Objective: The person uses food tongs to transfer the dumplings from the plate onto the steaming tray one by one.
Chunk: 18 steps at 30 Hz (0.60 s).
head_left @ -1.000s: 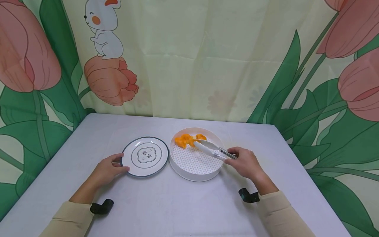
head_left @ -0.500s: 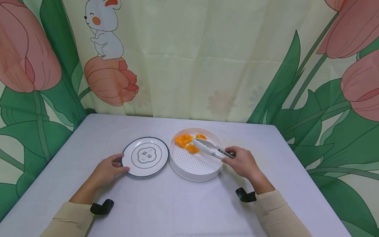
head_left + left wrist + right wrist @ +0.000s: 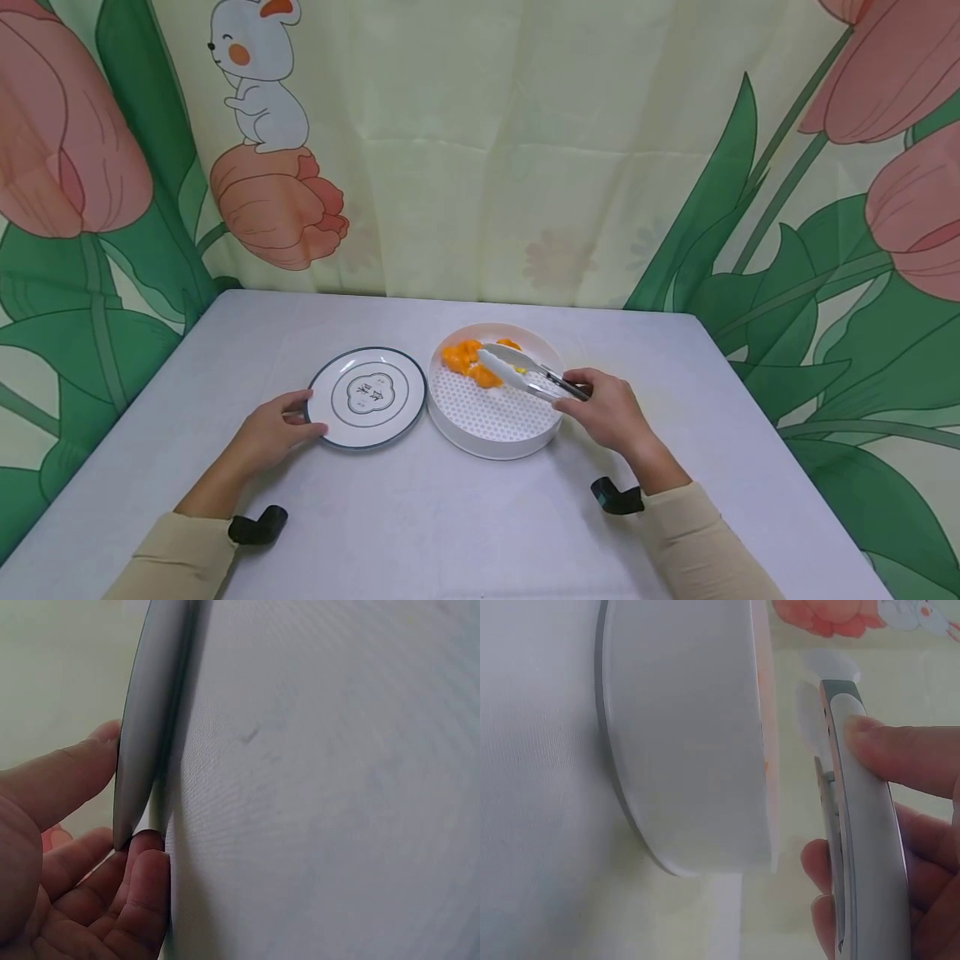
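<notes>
My left hand (image 3: 270, 429) grips the left rim of a white plate (image 3: 367, 432) with a dark blue edge and writing in its middle. In the left wrist view the thumb touches the upper face of the plate (image 3: 146, 712), fingers below its edge. My right hand (image 3: 609, 408) holds metal tongs (image 3: 498, 365) with white tips over a round white tray (image 3: 487, 421) with a patterned floor. Glossy orange lumps (image 3: 457, 357) lie in the tray's back left; the tips overlap them in the head view. In the right wrist view the tongs' handle (image 3: 874, 847) lies between thumb and fingers.
Plate and tray stand side by side, rims nearly touching, on a white-covered table (image 3: 450, 517). The tray's tall side wall (image 3: 690, 735) shows in the right wrist view. A curtain (image 3: 465, 167) with tulips and a rabbit hangs behind the table.
The tongs and right hand have shifted left over the tray, and the tips lifted off an orange lump that now lies apart, nearer the front. The left hand and plate stay in place.
</notes>
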Each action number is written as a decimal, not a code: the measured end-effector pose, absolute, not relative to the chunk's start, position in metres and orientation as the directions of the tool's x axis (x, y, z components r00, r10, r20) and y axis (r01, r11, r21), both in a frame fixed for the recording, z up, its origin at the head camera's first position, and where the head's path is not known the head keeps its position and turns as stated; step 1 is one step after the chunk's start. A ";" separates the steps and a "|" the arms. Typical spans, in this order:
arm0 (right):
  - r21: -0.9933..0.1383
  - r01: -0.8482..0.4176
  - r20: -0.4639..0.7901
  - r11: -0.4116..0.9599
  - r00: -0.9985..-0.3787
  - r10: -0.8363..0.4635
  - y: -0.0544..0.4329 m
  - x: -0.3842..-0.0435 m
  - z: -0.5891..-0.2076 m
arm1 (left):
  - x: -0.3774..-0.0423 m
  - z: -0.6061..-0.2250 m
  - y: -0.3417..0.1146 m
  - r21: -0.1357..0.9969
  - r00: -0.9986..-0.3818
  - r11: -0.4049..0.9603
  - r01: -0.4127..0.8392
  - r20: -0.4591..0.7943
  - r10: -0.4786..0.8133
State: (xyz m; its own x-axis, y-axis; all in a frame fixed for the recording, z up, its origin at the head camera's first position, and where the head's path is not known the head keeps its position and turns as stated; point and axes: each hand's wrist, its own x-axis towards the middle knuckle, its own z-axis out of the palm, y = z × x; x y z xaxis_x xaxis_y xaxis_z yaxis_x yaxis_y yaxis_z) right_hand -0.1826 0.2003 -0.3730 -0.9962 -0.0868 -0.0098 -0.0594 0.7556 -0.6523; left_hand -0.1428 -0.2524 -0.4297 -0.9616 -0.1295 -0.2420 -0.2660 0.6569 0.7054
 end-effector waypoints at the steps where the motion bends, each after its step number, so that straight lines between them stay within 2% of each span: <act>1: -0.657 -0.060 -0.008 0.752 -0.996 -0.086 0.199 -0.182 -0.373 | -0.143 -0.430 -0.253 0.706 -0.962 0.656 -0.266 -0.242 -0.129; 18: -0.726 -0.097 0.013 0.681 -0.992 -0.127 0.175 -0.166 -0.380 | -0.142 -0.430 -0.252 0.700 -0.962 0.662 -0.267 -0.239 -0.135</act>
